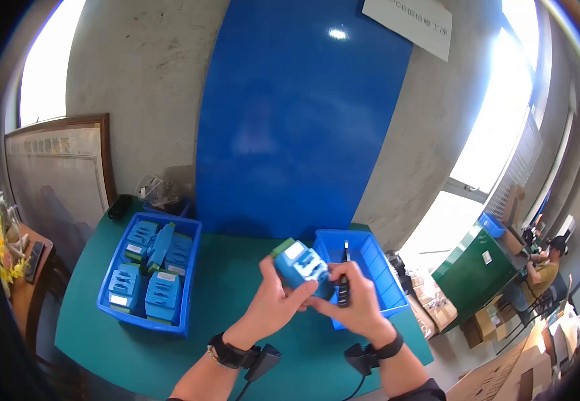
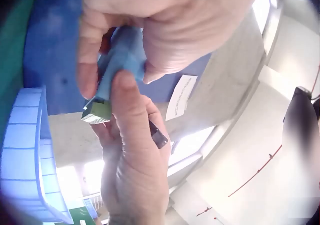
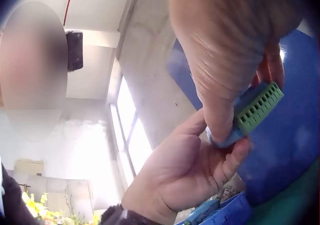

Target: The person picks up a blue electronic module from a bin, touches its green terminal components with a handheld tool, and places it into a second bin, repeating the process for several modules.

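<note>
My left hand (image 1: 271,302) grips a blue plastic module (image 1: 295,266) above the front of the table. A green terminal block (image 3: 261,106) with a row of square openings runs along one edge of it, and a white label shows on its top. My right hand (image 1: 360,309) meets the module from the other side, its thumb and fingers close against the housing. Held in that same hand is a slim tool with a black handle (image 1: 343,292); its dark end (image 2: 159,135) sticks out past the fingers in the left wrist view. The tool's tip is hard to make out.
On the left of the green table (image 1: 236,267) stands a blue bin (image 1: 193,267) with several similar modules. Another blue bin (image 1: 385,271) stands right, partly behind my right hand. A blue panel (image 1: 297,134) rises behind the table. A person (image 1: 540,274) sits far right.
</note>
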A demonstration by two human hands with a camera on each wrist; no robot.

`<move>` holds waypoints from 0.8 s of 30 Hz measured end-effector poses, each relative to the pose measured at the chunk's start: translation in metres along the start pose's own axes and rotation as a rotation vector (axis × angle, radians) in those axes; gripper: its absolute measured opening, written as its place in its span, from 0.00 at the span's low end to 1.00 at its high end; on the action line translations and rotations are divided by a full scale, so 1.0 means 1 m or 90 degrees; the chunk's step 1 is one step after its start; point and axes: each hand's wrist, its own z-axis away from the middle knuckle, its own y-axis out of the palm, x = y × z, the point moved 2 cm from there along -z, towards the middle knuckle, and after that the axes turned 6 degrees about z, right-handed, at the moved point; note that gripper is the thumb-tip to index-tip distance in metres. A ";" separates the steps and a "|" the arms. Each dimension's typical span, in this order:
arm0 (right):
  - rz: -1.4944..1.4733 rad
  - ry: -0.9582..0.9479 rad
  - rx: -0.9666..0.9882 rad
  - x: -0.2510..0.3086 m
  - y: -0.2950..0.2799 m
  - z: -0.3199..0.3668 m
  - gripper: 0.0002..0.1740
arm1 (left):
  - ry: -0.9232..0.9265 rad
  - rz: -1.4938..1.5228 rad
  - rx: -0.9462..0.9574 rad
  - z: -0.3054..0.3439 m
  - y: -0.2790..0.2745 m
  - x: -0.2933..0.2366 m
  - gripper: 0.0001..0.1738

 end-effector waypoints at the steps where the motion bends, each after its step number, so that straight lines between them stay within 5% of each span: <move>1: 0.014 -0.017 -0.009 -0.005 -0.014 -0.003 0.28 | -0.040 -0.025 0.019 0.002 -0.003 -0.006 0.40; 3: 0.143 0.007 -0.018 -0.009 -0.051 -0.014 0.28 | -0.116 -0.081 0.064 0.000 -0.010 -0.014 0.40; 5: 0.201 0.075 0.013 -0.016 -0.089 -0.036 0.28 | -0.037 -0.153 0.025 -0.009 -0.025 -0.016 0.36; 9: 0.325 0.019 -0.002 -0.066 -0.159 -0.094 0.28 | 0.051 -0.216 -0.086 -0.011 -0.048 -0.021 0.27; 11: 0.231 0.172 -0.038 -0.090 -0.166 -0.101 0.28 | 0.104 -0.236 -0.137 -0.008 -0.056 -0.026 0.26; 15: 0.296 0.255 -0.049 -0.213 -0.105 -0.060 0.32 | 0.170 -0.315 -0.197 0.001 -0.060 -0.044 0.20; 19: 0.231 0.381 0.097 -0.200 -0.048 -0.035 0.33 | 0.163 -0.341 -0.214 0.000 -0.065 -0.051 0.15; 24: 0.284 0.327 0.195 -0.198 -0.012 -0.035 0.32 | 0.162 -0.364 -0.237 -0.002 -0.066 -0.053 0.15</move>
